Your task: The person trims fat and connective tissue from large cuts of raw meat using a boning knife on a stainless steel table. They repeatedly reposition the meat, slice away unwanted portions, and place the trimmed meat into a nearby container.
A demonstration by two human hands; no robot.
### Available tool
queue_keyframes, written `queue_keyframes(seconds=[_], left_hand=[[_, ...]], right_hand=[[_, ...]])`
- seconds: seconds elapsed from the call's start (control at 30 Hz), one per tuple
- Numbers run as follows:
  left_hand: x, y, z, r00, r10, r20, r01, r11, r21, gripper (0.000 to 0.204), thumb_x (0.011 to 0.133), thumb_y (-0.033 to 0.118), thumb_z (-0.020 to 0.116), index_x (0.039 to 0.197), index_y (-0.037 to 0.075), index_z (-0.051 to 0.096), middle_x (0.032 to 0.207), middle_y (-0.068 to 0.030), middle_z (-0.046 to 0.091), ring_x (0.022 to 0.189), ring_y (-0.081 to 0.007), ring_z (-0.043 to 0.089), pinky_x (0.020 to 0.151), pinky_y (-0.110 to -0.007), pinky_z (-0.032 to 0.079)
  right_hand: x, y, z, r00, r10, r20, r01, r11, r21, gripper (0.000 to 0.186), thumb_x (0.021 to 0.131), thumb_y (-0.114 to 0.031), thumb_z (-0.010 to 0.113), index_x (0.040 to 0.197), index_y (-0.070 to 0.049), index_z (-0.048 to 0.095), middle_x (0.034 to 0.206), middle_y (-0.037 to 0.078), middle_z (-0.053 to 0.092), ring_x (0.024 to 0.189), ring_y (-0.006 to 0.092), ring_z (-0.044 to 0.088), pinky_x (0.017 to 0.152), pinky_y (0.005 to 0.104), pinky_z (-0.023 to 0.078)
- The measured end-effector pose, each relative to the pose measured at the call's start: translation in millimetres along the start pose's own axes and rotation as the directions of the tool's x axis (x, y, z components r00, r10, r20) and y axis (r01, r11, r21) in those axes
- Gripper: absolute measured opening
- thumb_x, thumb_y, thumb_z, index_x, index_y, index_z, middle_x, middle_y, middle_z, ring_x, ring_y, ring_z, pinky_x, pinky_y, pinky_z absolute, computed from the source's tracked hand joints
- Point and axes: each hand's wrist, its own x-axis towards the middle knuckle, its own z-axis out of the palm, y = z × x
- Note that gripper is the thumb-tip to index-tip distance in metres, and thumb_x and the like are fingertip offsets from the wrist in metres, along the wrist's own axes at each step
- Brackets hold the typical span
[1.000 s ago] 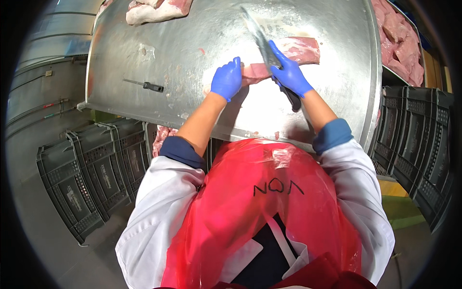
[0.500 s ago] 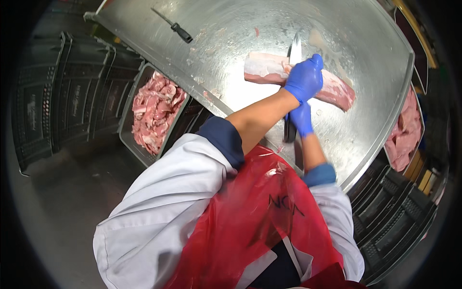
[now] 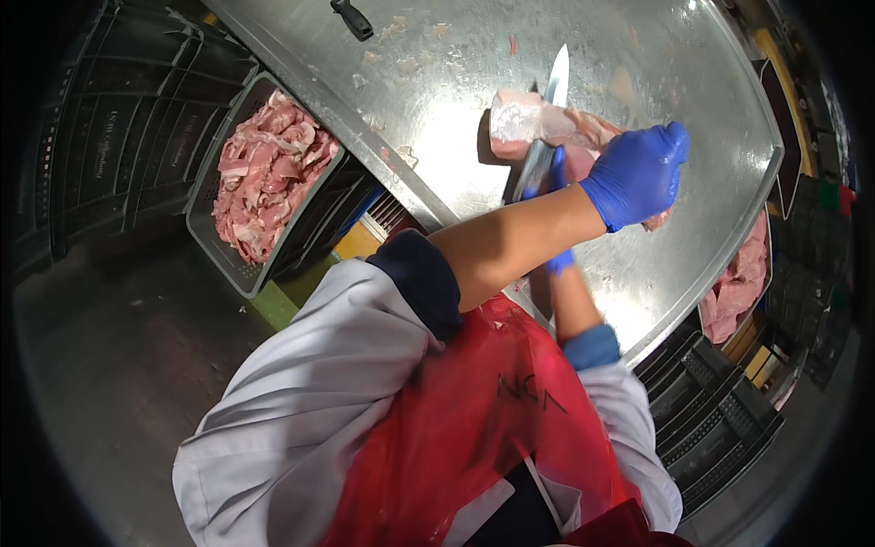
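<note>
At ten o'clock, a grey crate [image 3: 221, 260] holds a heap of pink trimmings [image 3: 273, 178]; at three o'clock, another container [image 3: 769, 255] holds larger pale cuts [image 3: 736, 283]. Toward one o'clock, the long piece of meat [image 3: 516, 123] lies on my metal table [image 3: 720, 173], the knife [image 3: 559, 77] showing on both sides of it. My left arm stretches toward two o'clock, the left hand [image 3: 638, 178] clenched over the meat; whether it pinches any, I cannot tell. Beneath that forearm, partly hidden, my right hand [image 3: 561, 263] grasps the knife.
</note>
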Motion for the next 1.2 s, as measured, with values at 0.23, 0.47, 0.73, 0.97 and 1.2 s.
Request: queue_keyframes(seconds=[0.23,0.47,0.73,0.97,1.2], left_hand=[[24.8,48.1,-9.0,0.994,0.108,0.015,-0.107,0.992,-0.069,0.019,0.078,0.005,0.061,0.093,0.002,0.049,0.078,-0.0187,0.062,0.072,-0.0384,0.065,0.064,-0.046,0.052],[18.0,99.6,8.4,0.966,0.253,-0.053,-0.259,0.953,-0.158,0.019,0.078,-0.003,0.058,0.094,0.005,0.052,0.077,-0.0133,0.058,0.065,-0.0349,0.061,0.06,-0.043,0.049],[-25.2,199.8,85.5,0.869,0.416,0.267,-0.252,0.837,-0.485,0.023,0.073,0.006,0.063,0.093,-0.003,0.058,0.087,-0.0197,0.059,0.073,-0.0359,0.063,0.063,-0.046,0.052],[-67.6,208.6,126.5,0.265,0.366,0.892,-0.109,0.931,-0.349,0.063,0.073,0.012,0.066,0.132,-0.004,0.049,0.099,-0.0263,0.065,0.092,-0.0435,0.067,0.086,-0.046,0.055],[-10.9,-132.8,-73.6,0.581,-0.399,0.709,-0.251,0.742,0.622,0.052,0.094,0.041,0.056,0.131,0.005,0.05,0.119,-0.0247,0.058,0.109,-0.0431,0.056,0.095,-0.052,0.046]], right_hand=[[26.7,-35.5,19.7,0.999,0.022,0.038,-0.029,0.983,0.18,0.049,0.096,-0.01,0.06,0.14,-0.006,0.04,0.076,0.008,0.063,0.053,0.0118,0.055,0.044,0.0283,0.045],[17.2,-40.4,40.3,0.987,-0.163,-0.003,0.154,0.93,0.333,0.034,0.097,-0.011,0.058,0.129,-0.005,0.048,0.071,0.006,0.059,0.049,0.0121,0.054,0.041,0.029,0.043],[-37.7,-81.6,32.0,0.84,-0.157,0.519,0.092,0.985,0.148,0.077,0.094,-0.011,0.057,0.161,-0.029,0.023,0.068,0.002,0.057,0.056,0.0092,0.052,0.056,0.0263,0.048],[-36.9,35.0,-20.5,0.971,-0.205,-0.123,0.235,0.916,0.326,0.073,0.094,-0.011,0.063,0.159,-0.026,0.031,0.08,0.002,0.061,0.064,0.0089,0.054,0.056,0.0256,0.048],[-34.0,12.9,-195.8,0.837,-0.085,-0.541,0.003,0.989,-0.15,0.078,0.093,-0.009,0.052,0.159,-0.036,0.023,0.075,0.011,0.067,0.058,0.0164,0.063,0.05,0.0339,0.054]])
